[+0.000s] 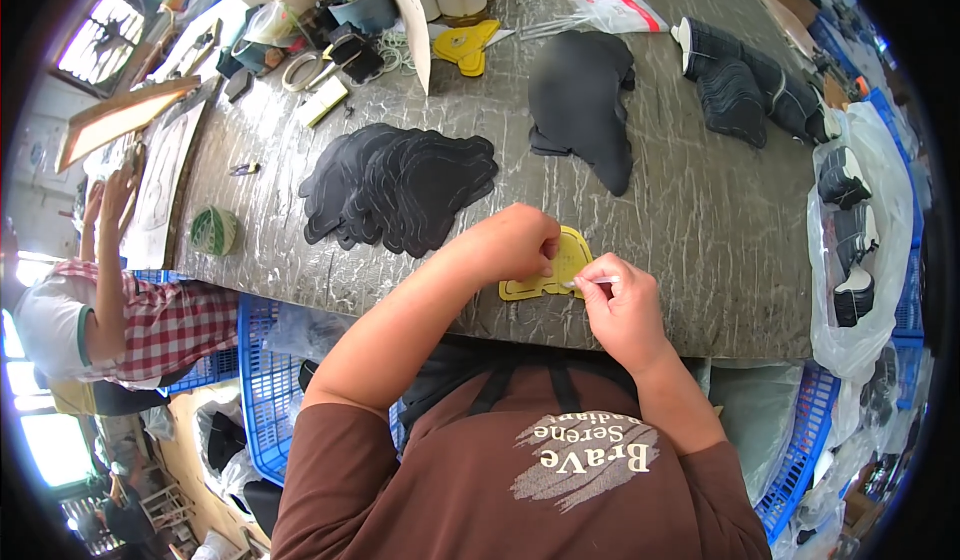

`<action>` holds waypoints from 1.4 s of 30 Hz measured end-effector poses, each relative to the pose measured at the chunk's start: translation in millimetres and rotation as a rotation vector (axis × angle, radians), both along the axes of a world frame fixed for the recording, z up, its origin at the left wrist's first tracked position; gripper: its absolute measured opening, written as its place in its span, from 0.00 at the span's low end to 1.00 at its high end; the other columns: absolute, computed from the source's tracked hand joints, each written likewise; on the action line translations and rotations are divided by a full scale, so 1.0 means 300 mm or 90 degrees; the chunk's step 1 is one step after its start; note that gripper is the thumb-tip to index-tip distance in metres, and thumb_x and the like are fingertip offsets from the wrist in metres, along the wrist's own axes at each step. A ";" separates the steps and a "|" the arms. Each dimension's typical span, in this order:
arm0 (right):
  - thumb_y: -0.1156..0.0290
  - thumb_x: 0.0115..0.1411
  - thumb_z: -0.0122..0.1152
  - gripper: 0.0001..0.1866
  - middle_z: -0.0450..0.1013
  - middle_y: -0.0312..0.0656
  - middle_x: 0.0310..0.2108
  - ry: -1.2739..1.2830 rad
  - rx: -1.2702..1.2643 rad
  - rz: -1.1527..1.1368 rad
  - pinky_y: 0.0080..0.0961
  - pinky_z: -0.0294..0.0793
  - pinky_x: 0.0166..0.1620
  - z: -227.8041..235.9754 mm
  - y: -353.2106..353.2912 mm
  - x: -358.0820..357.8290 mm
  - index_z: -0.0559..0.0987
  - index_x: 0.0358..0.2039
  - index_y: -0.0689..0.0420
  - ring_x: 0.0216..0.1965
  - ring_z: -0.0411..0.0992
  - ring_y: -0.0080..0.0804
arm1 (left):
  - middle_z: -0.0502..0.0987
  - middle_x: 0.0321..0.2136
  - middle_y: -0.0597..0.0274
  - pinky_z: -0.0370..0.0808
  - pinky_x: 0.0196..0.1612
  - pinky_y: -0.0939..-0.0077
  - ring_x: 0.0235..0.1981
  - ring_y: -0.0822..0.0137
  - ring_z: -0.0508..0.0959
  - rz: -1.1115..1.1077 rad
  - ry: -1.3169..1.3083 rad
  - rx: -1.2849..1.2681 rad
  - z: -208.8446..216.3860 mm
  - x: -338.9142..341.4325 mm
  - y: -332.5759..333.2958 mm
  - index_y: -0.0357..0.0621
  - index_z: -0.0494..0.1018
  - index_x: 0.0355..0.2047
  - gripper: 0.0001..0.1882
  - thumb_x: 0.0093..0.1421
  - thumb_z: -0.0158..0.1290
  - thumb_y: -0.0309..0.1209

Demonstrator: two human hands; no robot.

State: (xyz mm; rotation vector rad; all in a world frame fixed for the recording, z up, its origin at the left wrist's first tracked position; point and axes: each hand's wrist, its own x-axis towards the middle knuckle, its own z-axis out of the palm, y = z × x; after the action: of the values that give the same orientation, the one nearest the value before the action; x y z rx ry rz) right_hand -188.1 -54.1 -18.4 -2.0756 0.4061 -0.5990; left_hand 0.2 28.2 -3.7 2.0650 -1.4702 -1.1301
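Note:
A yellow flat template [570,260] lies near the front edge of the grey worktable [700,230]. My left hand [520,242] presses down on the template with its fingers curled. My right hand [620,305] grips a thin white pen [590,282], whose tip touches the template's lower right edge. What lies under the template is hidden by my hands.
A fanned stack of black cut pieces [405,185] lies to the left, a second black pile [585,105] farther back, and dark shoe uppers [745,85] at the back right. Another yellow template [465,45], tape and jars sit at the rear. A person in a checked shirt [150,320] works at left. Blue crates [262,380] stand below.

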 end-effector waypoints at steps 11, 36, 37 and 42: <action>0.80 0.56 0.61 0.04 0.75 0.45 0.24 -0.016 0.038 -0.031 0.28 0.72 0.29 -0.005 -0.018 -0.061 0.74 0.28 0.61 0.24 0.75 0.38 | 0.79 0.23 0.55 0.74 0.29 0.68 0.26 0.61 0.80 0.019 0.006 0.011 0.016 -0.012 -0.007 0.34 0.72 0.44 0.21 0.48 0.62 0.24; 0.75 0.69 0.40 0.12 0.67 0.63 0.35 -0.440 0.713 0.610 0.72 0.69 0.47 0.534 -0.026 -0.240 0.64 0.31 0.72 0.34 0.73 0.68 | 0.74 0.41 0.48 0.71 0.53 0.61 0.49 0.49 0.73 0.045 -0.248 -0.108 0.011 -0.051 0.019 0.36 0.72 0.44 0.29 0.40 0.69 0.29; 0.75 0.69 0.40 0.12 0.67 0.63 0.35 -0.446 0.706 0.611 0.72 0.69 0.47 0.530 -0.037 -0.242 0.64 0.31 0.72 0.34 0.73 0.68 | 0.74 0.42 0.47 0.72 0.52 0.61 0.49 0.48 0.73 0.047 -0.221 -0.077 0.025 -0.050 0.014 0.37 0.72 0.44 0.29 0.40 0.69 0.29; 0.75 0.69 0.39 0.14 0.67 0.64 0.33 -0.427 0.735 0.663 0.72 0.68 0.47 0.538 -0.081 -0.250 0.65 0.31 0.74 0.35 0.73 0.70 | 0.76 0.33 0.56 0.74 0.41 0.71 0.36 0.65 0.77 0.181 -0.056 -0.112 0.030 0.012 0.079 0.35 0.73 0.39 0.22 0.43 0.67 0.24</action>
State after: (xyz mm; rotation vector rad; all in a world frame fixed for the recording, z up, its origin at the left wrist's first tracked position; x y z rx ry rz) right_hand -263.2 -78.4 143.0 -0.6834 -0.6010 -0.2422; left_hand 3.9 52.0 5.2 2.1369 -1.2153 -0.7810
